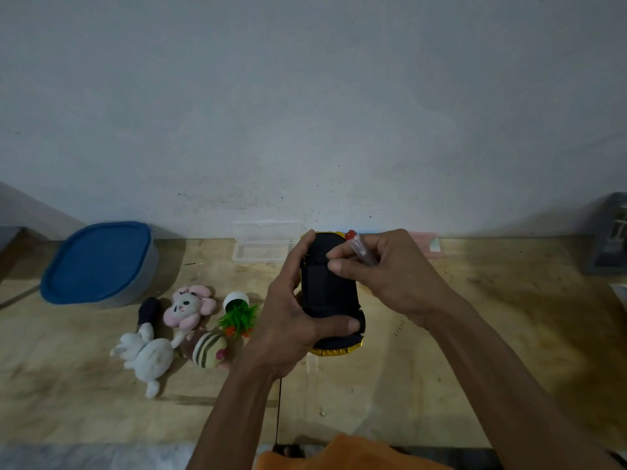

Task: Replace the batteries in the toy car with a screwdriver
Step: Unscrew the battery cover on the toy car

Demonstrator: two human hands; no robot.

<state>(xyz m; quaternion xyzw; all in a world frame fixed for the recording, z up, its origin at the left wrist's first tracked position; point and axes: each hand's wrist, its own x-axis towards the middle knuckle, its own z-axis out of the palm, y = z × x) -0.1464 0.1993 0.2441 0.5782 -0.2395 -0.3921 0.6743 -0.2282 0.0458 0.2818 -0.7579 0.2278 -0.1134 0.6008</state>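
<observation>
The toy car [327, 290] is turned upside down above the wooden table, its black underside facing me and a yellow body edge showing at both ends. My left hand [288, 320] grips it from the left, thumb across its near end. My right hand [383, 269] holds a screwdriver [360, 251] with a clear handle and red cap, fingers curled round it over the car's far half. The screwdriver's tip is hidden behind my fingers.
A blue-lidded tub [98, 262] stands at the back left. Plush toys [176, 330] and a small plastic plant [237, 313] lie left of the car. An open clear plastic case [264, 249] sits by the wall, a grey box [607, 232] at the far right.
</observation>
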